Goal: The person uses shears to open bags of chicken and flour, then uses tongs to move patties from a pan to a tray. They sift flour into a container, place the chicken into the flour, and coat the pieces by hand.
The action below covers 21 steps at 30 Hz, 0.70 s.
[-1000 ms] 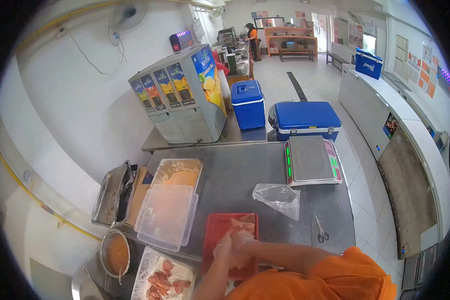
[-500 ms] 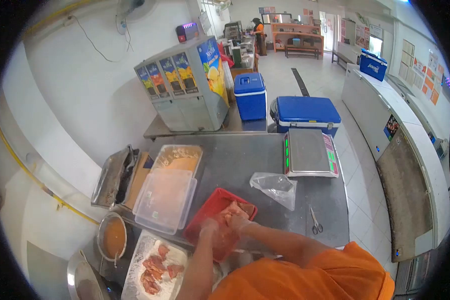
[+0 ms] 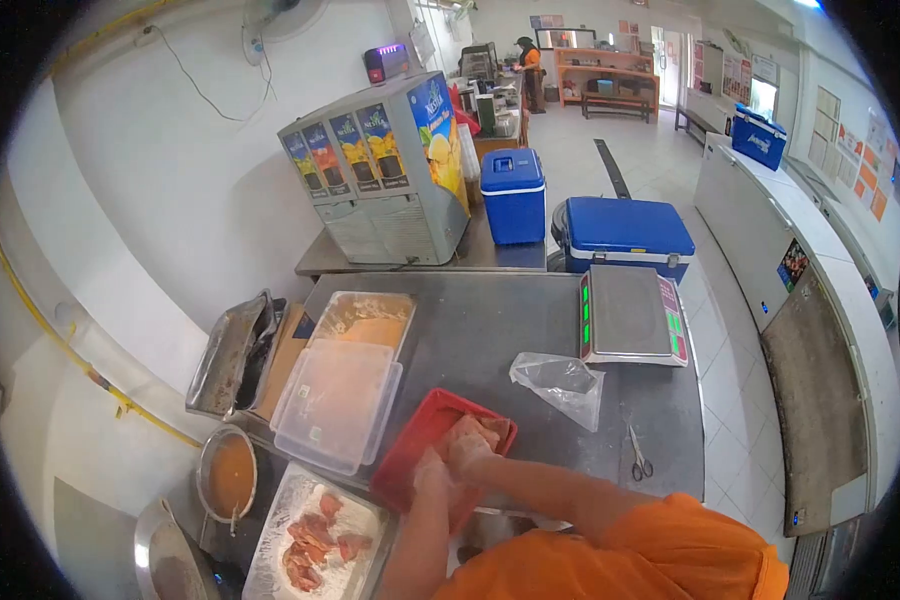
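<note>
A red plastic basin (image 3: 402,450) stands at the near edge of the dark table, with raw meat (image 3: 482,428) at its far right end. My left hand (image 3: 432,472) is inside the basin, beside the meat; its fingers are blurred. My right hand (image 3: 468,450) is closed on the meat, fingers partly hidden. Both hands appear to wear thin clear gloves. Left of the basin, a tray of white flour (image 3: 340,500) holds several raw meat pieces (image 3: 310,540).
Clear lids (image 3: 335,405) overlap a breading tray (image 3: 370,318). A plastic bag (image 3: 562,385), scissors (image 3: 639,452) and a scale (image 3: 628,315) are on the right. An orange mixture fills a pot (image 3: 232,478) at left. Another person (image 3: 530,72) stands far back.
My left hand has moved right, closer to my right hand and the meat. The whole view has shifted slightly, so the table and appliances appear a little further right.
</note>
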Each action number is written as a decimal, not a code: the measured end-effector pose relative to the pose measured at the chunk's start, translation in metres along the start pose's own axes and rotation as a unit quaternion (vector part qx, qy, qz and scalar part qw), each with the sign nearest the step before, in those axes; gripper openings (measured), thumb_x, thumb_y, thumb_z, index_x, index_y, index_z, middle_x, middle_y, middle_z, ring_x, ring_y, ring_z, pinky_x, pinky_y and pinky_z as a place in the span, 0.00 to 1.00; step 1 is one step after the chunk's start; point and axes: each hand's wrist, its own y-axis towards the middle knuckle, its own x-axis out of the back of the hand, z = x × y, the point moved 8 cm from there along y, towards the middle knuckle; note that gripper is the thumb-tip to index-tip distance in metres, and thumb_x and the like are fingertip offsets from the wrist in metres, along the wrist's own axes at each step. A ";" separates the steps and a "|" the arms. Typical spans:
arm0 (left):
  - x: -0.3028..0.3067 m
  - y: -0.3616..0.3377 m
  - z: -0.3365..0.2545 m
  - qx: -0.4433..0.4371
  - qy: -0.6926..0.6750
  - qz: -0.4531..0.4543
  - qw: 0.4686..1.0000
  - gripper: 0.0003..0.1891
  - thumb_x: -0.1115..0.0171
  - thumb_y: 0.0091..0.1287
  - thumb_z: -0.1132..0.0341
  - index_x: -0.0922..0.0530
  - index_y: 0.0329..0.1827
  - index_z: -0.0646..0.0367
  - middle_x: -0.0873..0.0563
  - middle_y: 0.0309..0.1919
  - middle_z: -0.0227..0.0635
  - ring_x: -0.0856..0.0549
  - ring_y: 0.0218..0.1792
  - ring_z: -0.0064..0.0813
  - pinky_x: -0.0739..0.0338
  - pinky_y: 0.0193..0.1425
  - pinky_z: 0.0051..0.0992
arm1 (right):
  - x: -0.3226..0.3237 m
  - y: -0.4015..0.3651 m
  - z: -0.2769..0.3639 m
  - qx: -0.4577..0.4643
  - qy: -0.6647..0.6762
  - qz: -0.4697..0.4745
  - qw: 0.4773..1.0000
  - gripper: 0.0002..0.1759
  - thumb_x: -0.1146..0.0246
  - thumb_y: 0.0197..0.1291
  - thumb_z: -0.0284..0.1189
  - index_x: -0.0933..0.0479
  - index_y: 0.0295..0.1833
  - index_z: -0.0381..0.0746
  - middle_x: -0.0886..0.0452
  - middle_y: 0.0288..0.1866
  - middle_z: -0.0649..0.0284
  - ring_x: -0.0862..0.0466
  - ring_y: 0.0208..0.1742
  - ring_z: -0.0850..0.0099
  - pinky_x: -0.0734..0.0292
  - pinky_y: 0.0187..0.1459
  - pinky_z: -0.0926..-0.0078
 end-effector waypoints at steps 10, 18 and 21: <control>-0.006 0.053 0.026 0.028 -0.306 0.247 0.919 0.37 0.51 0.70 0.34 0.31 0.68 0.56 0.19 0.55 0.41 0.18 0.53 0.44 0.19 0.52 0.43 | -0.008 0.013 -0.030 -0.002 0.268 0.018 0.963 0.26 0.30 0.53 0.45 0.18 0.60 0.53 0.19 0.62 0.68 0.19 0.61 0.68 0.23 0.55 0.59; 0.011 0.065 0.039 0.048 -0.275 0.186 0.942 0.35 0.46 0.67 0.34 0.34 0.71 0.43 0.25 0.64 0.39 0.18 0.56 0.45 0.21 0.48 0.59 | 0.033 -0.042 -0.025 0.002 0.545 0.159 0.824 0.34 0.30 0.56 0.55 0.22 0.65 0.49 0.19 0.60 0.63 0.20 0.61 0.69 0.26 0.61 0.66; 0.006 0.081 0.025 0.043 -0.292 0.299 0.907 0.39 0.46 0.63 0.30 0.35 0.72 0.41 0.26 0.66 0.40 0.19 0.58 0.48 0.22 0.50 0.58 | -0.018 0.035 -0.025 0.113 0.648 0.176 0.732 0.34 0.31 0.59 0.53 0.24 0.66 0.47 0.21 0.63 0.61 0.20 0.60 0.66 0.25 0.60 0.65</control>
